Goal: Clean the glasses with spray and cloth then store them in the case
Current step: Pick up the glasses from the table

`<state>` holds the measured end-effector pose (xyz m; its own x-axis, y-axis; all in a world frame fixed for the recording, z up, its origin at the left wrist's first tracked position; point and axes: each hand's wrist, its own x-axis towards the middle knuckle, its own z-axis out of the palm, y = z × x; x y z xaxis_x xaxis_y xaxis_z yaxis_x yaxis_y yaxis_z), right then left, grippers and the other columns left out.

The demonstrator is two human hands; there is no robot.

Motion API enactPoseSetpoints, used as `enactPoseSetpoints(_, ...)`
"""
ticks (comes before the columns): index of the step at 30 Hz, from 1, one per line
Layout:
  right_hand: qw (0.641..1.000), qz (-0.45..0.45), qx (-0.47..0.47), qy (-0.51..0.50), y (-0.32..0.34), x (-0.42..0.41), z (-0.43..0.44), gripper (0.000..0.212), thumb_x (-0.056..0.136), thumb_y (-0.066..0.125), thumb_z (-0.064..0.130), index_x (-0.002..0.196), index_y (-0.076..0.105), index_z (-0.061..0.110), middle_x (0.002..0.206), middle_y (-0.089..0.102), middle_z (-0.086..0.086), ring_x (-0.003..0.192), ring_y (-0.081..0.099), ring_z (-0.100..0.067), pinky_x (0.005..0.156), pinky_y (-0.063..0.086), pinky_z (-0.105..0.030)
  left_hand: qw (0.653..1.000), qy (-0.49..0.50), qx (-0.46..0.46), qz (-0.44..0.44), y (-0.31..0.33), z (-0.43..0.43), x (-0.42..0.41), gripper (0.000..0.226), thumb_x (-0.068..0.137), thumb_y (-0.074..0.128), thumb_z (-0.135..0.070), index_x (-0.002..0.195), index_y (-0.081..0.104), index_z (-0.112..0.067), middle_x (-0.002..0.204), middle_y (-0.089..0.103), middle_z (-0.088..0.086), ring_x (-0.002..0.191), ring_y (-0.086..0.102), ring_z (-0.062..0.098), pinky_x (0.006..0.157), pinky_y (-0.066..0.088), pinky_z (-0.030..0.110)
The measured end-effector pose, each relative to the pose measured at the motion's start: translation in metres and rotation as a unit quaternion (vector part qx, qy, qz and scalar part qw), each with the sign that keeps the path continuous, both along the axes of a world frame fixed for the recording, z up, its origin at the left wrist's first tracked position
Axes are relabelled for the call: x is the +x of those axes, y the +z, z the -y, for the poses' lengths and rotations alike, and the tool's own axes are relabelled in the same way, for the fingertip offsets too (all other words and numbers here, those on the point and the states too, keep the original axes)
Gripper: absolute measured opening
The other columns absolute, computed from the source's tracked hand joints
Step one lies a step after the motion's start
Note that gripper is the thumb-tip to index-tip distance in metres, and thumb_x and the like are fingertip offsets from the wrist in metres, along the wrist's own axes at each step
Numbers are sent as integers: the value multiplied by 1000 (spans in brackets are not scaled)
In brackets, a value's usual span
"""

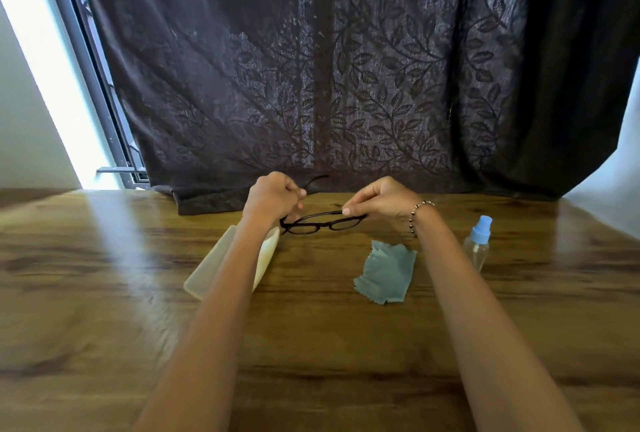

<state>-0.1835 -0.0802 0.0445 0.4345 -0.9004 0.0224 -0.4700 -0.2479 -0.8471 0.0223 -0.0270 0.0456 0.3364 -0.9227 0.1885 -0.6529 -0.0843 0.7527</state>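
Both hands hold the black-framed glasses (320,222) just above the wooden surface (104,293), at its far middle. The left hand (273,197) is clenched around the left end, one temple arm sticking up past its fingers toward the dark leaf-patterned curtain (329,68); the right hand (381,199) (a beaded bracelet (417,215) on its wrist) pinches the right end of the frame. The pale case (207,272) lies open under the left forearm. The blue cloth (386,272) lies crumpled between the arms, and the clear spray bottle (478,244) with a blue cap stands just right of the right forearm
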Motion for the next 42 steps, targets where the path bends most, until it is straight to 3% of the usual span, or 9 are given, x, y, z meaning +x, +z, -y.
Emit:
enactPoseSetpoints(4, 999, -38, -9, -16, 1, 3, -1, 23, 75, 81, 23, 92, 77, 10, 101, 74, -8, 101, 67, -18, 92, 54, -33, 997, 48, -28, -60, -2, -1, 6, 13, 90, 58, -14, 79, 65, -14, 63, 70, 2, 59, 69, 14, 76, 58, 34)
enactPoseSetpoints(10, 999, -9, 9, -53, -1, 6, -5, 15, 78, 79, 19, 89, 76, 9, 97, 73, -6, 89, 66, -10, 65, 54, -15, 993, 81, -34, -77, -5, 1, 14, 21, 90, 59, -15, 70, 65, -12, 72, 71, 7, 74, 71, 22, 80, 57, 37)
enactPoseSetpoints(19, 983, 37, 10, -178, -6, 17, 1, 15, 79, 78, 12, 86, 76, -1, 69, 70, -9, 57, 66, -11, 60, 59, -22, 994, 105, -32, -21, -10, 1, 14, 29, 87, 58, -21, 115, 62, -15, 91, 72, 7, 80, 70, 23, 84, 56, 39)
enactPoseSetpoints(24, 960, 77, -3, -269, -11, 17, 4, 19, 78, 68, 11, 80, 75, -6, 63, 71, -10, 56, 66, -13, 78, 60, -34, 991, 39, 68, -112, -5, 2, 19, 10, 89, 59, -16, 91, 68, -15, 68, 70, 6, 59, 71, 20, 75, 59, 34)
enactPoseSetpoints(27, 951, 117, 17, -285, -14, 15, 5, 21, 77, 67, 10, 86, 73, -9, 67, 73, -14, 51, 67, -11, 79, 59, -33, 980, -56, 149, -118, 1, -4, 19, 18, 94, 55, -16, 103, 65, -4, 80, 68, 9, 60, 69, 17, 59, 58, 22)
enactPoseSetpoints(31, 940, 176, 46, -289, -15, 11, 9, 22, 76, 68, 8, 86, 71, -12, 76, 73, -22, 79, 73, -32, 84, 58, -44, 960, -203, 192, -22, 6, -15, 32, 27, 100, 40, -13, 118, 60, -16, 97, 61, 1, 87, 59, 11, 68, 53, 18)
enactPoseSetpoints(35, 931, 207, 75, -290, -17, 10, 9, 29, 75, 68, 5, 92, 66, -18, 94, 70, -30, 92, 68, -44, 86, 55, -53, 936, -282, 193, 87, 12, -19, 33, 23, 95, 53, -19, 111, 64, -32, 106, 53, -16, 97, 50, -5, 75, 42, 10)
enactPoseSetpoints(38, 915, 268, 112, -280, -18, 8, 7, 17, 79, 64, -6, 86, 62, -21, 88, 69, -28, 66, 70, -33, 71, 61, -40, 932, -301, 180, 93, 9, -15, 30, 22, 89, 63, -26, 108, 67, -36, 118, 45, -13, 110, 46, 1, 98, 33, 21)
enactPoseSetpoints(42, 895, 321, 138, -275, -19, 3, 8, 17, 83, 59, -12, 68, 56, -5, 62, 62, -16, 35, 61, -18, 40, 53, -22, 938, -319, 124, 49, 3, -11, 26, 23, 86, 67, -22, 107, 69, -29, 118, 49, -15, 109, 50, 1, 87, 38, 13)
